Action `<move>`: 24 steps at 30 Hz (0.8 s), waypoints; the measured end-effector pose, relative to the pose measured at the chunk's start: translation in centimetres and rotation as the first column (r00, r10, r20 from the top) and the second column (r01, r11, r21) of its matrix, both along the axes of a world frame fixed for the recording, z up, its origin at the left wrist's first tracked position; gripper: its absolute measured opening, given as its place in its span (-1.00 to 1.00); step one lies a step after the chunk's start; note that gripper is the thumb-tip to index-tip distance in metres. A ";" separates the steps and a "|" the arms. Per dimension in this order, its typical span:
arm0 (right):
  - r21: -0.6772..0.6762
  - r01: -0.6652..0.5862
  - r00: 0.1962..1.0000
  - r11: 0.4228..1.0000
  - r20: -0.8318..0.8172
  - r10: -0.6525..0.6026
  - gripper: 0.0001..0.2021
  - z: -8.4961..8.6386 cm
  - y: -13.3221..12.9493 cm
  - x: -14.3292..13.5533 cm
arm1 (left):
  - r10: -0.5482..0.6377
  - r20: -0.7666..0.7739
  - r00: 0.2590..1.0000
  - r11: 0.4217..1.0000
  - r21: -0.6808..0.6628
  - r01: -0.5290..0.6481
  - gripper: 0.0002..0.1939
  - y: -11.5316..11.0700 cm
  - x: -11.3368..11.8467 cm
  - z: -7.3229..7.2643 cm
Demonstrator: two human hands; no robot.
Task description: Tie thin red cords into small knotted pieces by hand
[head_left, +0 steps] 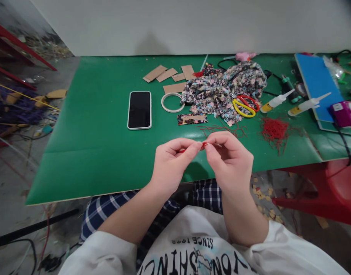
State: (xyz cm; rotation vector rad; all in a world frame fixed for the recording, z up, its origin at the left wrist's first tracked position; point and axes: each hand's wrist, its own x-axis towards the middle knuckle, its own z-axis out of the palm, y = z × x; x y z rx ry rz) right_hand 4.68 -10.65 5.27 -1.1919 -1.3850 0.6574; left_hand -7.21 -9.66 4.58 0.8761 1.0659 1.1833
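Both of my hands meet above the front part of the green table, fingertips nearly touching. Between them is a small red string bundle (204, 145), mostly hidden by the fingers. My left hand (175, 158) pinches one end of it, and a bit of red shows under the fingers. Its other end is pinched by my right hand (231, 158). Just beyond the hands lie loose red strings (235, 131). A floral fabric strip with cardboard on it (192, 119) rests a little farther back. To the right sits a tangled pile of red strings (275, 131).
A phone (139, 110) lies left on the green table (101, 145). Behind the hands are a tape roll (163, 103), cardboard pieces (155, 73), crumpled floral fabric (218, 89) and scissors (244, 110). Glue bottles (274, 103) and a blue board (316, 84) lie right. A red chair (342, 183) stands near the front-right edge.
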 end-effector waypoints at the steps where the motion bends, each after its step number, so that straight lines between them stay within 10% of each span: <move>1: -0.001 -0.003 1.000 1.000 -0.006 0.003 -0.90 0.0 0.0 0.0 | -0.002 0.009 1.000 1.000 0.000 0.002 -0.76 0.0 0.0 0.0; 24: -0.042 0.025 0.993 0.999 -0.111 -0.030 -0.91 -0.7 -0.2 -0.4 | 0.028 0.016 0.999 0.999 0.025 -0.029 -0.83 -0.1 0.2 -0.4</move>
